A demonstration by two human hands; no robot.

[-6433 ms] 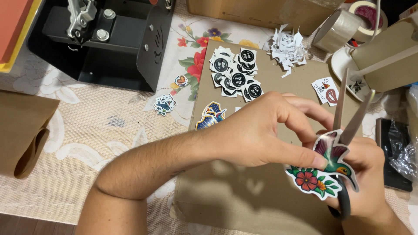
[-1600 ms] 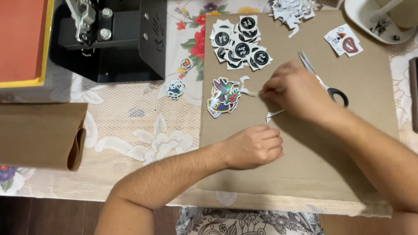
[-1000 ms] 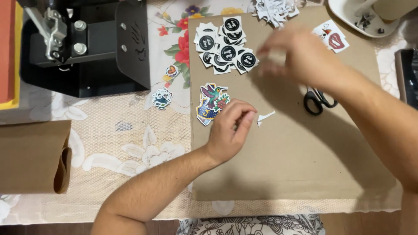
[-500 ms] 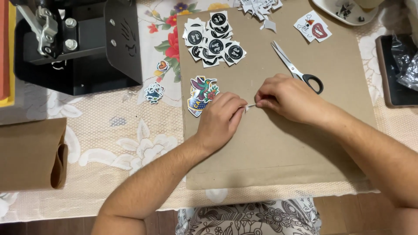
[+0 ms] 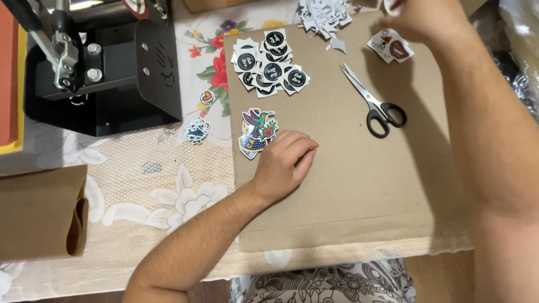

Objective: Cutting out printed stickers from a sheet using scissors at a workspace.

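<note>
My left hand (image 5: 285,163) rests on the brown cardboard sheet (image 5: 359,185), fingers loosely curled, empty, right beside a colourful hummingbird sticker (image 5: 256,131). My right hand (image 5: 422,18) reaches to the far right corner, above a red-lips sticker (image 5: 391,46); whether it holds anything is hidden by the frame edge. Black-handled scissors (image 5: 371,101) lie open on the cardboard between the hands. A heap of round black stickers (image 5: 269,63) sits at the cardboard's far left.
A black heat press (image 5: 101,67) stands at the far left on a floral tablecloth. Two small stickers (image 5: 197,129) lie beside it. White paper scraps (image 5: 324,15) are piled at the far edge. A brown paper roll (image 5: 39,210) lies at the near left.
My right hand has left the spot beside my left hand and gone up to the far right corner. My left hand stayed by the hummingbird sticker. The scissors lie where they were.
</note>
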